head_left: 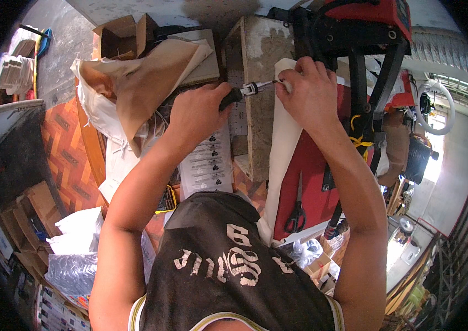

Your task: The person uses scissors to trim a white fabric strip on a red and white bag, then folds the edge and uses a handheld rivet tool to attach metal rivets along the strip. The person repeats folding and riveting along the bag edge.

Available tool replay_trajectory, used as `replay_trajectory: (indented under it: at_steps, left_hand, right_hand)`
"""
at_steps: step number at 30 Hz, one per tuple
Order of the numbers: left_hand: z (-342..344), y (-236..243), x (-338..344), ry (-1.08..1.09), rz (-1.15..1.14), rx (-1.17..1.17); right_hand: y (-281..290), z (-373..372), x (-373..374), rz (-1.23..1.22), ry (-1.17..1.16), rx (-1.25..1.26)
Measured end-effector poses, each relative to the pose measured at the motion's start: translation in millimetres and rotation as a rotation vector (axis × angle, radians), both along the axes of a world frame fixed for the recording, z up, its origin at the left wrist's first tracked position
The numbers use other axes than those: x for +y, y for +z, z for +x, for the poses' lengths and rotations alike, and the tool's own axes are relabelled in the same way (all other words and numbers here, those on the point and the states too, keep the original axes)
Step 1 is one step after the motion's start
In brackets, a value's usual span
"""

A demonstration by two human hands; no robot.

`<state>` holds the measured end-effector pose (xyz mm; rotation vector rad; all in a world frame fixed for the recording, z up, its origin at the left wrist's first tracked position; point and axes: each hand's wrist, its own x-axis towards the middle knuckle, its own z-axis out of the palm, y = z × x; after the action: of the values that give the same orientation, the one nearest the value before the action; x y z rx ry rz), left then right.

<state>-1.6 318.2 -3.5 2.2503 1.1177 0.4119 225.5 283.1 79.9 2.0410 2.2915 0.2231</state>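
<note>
My left hand (198, 110) is wrapped round the black handle of a screwdriver-like tool (250, 88). Its silver collar and thin shaft point right, toward my other hand. My right hand (310, 94) has its fingers curled close at the tool's tip, pinching something small and whitish that its fingers mostly hide. Below that hand a long off-white sheet (282, 143) hangs along the edge of a red surface (314, 187). Black-handled scissors (295, 218) lie on the red surface. A rough grey, open-fronted box-like stand (264, 99) is between the hands, under the tool.
A red-and-black machine (374, 33) with thick black arms stands at the far right. Crumpled brown and white paper (140, 83) and an open cardboard box (121, 41) are at the left. Printed plastic packaging (206, 165) lies nearer. Yellow ties (360, 142) hang on the machine.
</note>
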Motion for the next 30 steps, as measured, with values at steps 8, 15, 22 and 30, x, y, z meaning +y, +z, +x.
replay_trajectory:
  at_steps: [8,15,22,30]
  left_hand:
    - [-3.6,-1.6,-8.1,0.026,-0.028,-0.041]
    - [-1.3,-1.3,-6.8,0.026,-0.031,-0.072]
    - [0.7,-4.1,-7.4,0.019,-0.192,-0.072]
    - [8.9,-5.5,-1.4,0.044,-1.070,-0.291]
  right_hand:
    - [-1.2,1.3,-0.1,-0.005,0.008,-0.010]
    - [1.2,0.2,0.1,0.009,0.015,-0.046]
    - [1.1,1.0,-0.4,-0.032,-0.008,-0.021]
    - [4.7,0.7,-1.5,-0.056,-0.011,-0.007]
